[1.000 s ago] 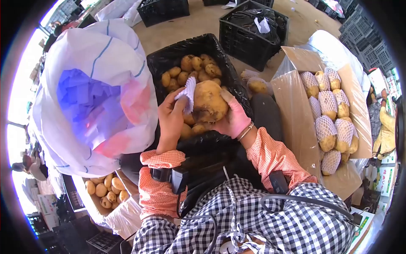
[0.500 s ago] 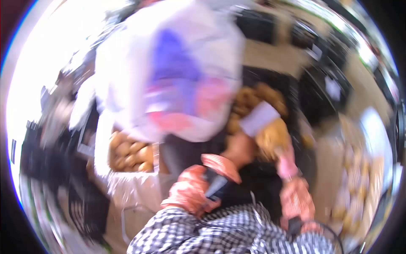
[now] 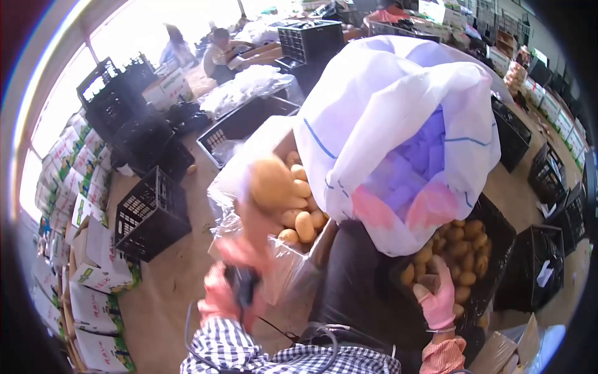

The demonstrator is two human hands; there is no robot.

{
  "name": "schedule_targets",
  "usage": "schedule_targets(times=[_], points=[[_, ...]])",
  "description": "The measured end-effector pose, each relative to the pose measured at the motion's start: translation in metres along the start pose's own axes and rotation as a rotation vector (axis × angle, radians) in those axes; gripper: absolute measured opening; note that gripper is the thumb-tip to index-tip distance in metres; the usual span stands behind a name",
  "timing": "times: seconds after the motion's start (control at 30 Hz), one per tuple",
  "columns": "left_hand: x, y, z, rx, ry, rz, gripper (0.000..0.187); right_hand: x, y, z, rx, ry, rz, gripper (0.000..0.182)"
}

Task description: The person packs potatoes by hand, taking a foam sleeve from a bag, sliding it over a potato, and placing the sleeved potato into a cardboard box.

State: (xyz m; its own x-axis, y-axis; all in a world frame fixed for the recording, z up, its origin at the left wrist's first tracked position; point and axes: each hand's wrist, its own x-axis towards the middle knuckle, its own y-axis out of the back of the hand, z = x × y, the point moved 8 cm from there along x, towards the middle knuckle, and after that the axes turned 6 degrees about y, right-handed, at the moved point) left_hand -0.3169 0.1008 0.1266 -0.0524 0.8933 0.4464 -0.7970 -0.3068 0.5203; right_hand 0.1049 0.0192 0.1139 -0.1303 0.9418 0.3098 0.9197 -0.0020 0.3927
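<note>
My left hand, smeared by motion, is over the near-left side of a white box lined with clear plastic. Brown oval fruit, which look like kiwifruit, fill this box. The blur hides the left fingers and anything in them. My right hand, in a pink glove with dirty beige fingertips, reaches over the near-left edge of more brown fruit in a black-lined crate. Its thumb and fingers are apart, with nothing visibly gripped. A large white bag with purplish pieces inside stands just beyond both hands.
Black crates stand at left and right. Printed cartons are stacked along the left. An open crate sits behind the white box. People sit farther back. A dark cable crosses my lap.
The view has swung, so the bag appears farther right. My left hand has gone from near the black crate to the white box. The white slip near my hands is out of sight.
</note>
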Motion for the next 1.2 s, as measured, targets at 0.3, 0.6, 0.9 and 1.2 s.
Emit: schedule_targets(times=[0.3, 0.6, 0.9, 1.2], points=[[0.104, -0.008, -0.043, -0.330, 0.358, 0.299, 0.033, -0.053, 0.050, 0.072, 0.382, -0.404, 0.273, 0.053], [-0.059, -0.290, 0.228, -0.376, -0.457, -0.632, 0.023, -0.045, 0.080, 0.173, -0.242, -0.501, 0.074, 0.039], [-0.081, -0.396, 0.180, -0.155, -0.146, -1.039, 0.021, 0.100, 0.190, 0.298, -1.061, -0.710, 0.093, 0.046], [-0.058, -0.413, 0.165, -0.290, 0.135, -1.006, 0.017, 0.115, 0.188, 0.336, -0.951, -0.836, -0.085, 0.068]])
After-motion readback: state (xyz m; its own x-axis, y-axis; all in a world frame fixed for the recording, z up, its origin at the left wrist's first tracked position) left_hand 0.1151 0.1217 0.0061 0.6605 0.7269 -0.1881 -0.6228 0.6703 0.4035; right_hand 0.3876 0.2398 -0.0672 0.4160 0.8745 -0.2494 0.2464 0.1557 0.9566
